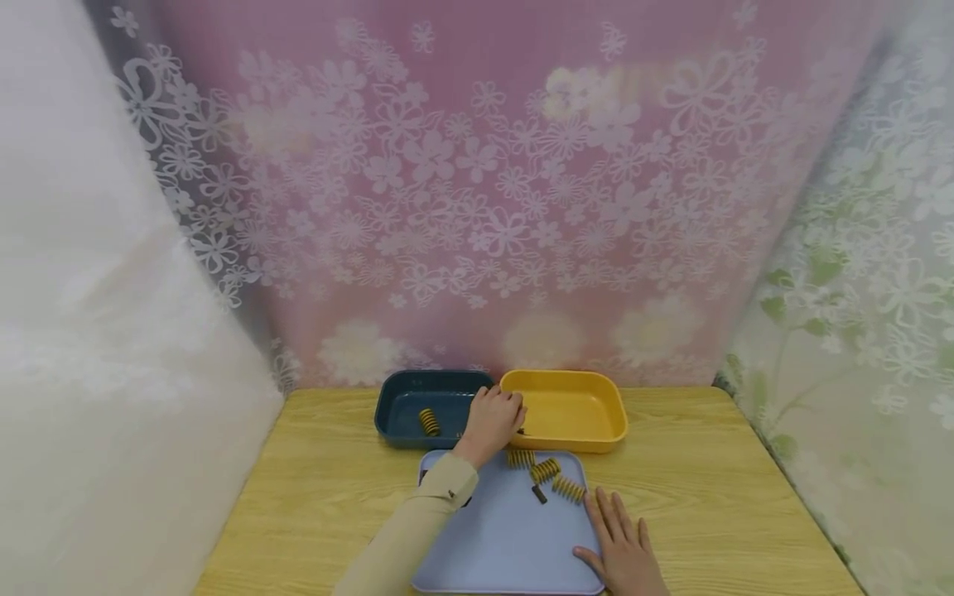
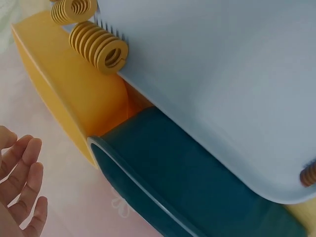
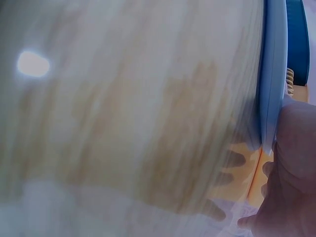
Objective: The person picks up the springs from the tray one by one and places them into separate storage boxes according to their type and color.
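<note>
My left hand (image 1: pixel 493 418) is over the adjoining rims of a dark blue bin (image 1: pixel 402 439) and a yellow bin (image 1: pixel 577 444). In the left wrist view its fingers (image 2: pixel 22 180) are loosely bent, with nothing visible in them. A yellow coil spring (image 1: pixel 429 422) lies in the blue bin. On the light blue tray (image 1: pixel 514 546) are several yellow springs (image 1: pixel 546 471) and a small dark brown spring (image 1: pixel 539 494). My right hand (image 1: pixel 624 546) rests with spread fingers at the tray's right edge. A small dark thing beside the left fingers is too small to identify.
The tray lies in front of the two bins on a wood-grain table (image 1: pixel 715 497). Another small brown spring (image 2: pixel 309 174) is near a tray corner. Flowered curtains (image 1: pixel 477 207) enclose the back and sides. My left sleeve (image 1: pixel 410 530) crosses the tray's left part.
</note>
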Action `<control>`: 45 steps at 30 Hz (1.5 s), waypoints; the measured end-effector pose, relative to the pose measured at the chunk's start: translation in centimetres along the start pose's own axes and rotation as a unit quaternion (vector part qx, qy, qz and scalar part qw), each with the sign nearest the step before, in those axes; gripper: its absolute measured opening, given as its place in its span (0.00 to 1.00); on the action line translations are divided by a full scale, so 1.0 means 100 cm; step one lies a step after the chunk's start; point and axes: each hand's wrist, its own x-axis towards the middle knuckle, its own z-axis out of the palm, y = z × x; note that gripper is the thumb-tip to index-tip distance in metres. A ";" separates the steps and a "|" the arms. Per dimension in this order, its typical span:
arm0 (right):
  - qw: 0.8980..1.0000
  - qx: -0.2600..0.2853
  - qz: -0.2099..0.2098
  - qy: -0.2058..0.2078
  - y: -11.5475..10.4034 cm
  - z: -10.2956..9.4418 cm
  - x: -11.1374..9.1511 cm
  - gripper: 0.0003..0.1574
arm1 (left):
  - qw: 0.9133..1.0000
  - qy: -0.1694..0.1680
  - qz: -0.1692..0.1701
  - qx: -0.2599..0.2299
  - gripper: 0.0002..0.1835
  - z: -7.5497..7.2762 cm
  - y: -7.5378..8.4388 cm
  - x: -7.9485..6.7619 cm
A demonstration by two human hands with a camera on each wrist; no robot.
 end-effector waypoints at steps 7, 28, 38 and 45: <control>1.000 0.004 0.005 -0.008 0.002 -0.001 0.002 0.52 | 1.000 -0.003 0.000 -0.010 0.12 -0.004 0.001 -0.015; 1.000 0.011 0.012 -0.020 0.001 -0.007 0.002 0.52 | 0.995 0.066 -0.057 -0.045 0.07 0.007 -0.022 -0.082; 0.999 0.017 0.016 -0.042 -0.004 -0.011 0.004 0.53 | 0.995 0.026 -0.093 -0.023 0.10 0.005 -0.053 -0.120; 0.999 0.015 0.008 -0.031 -0.006 -0.010 0.003 0.52 | 0.994 -0.034 -0.104 -0.009 0.09 0.000 -0.075 -0.145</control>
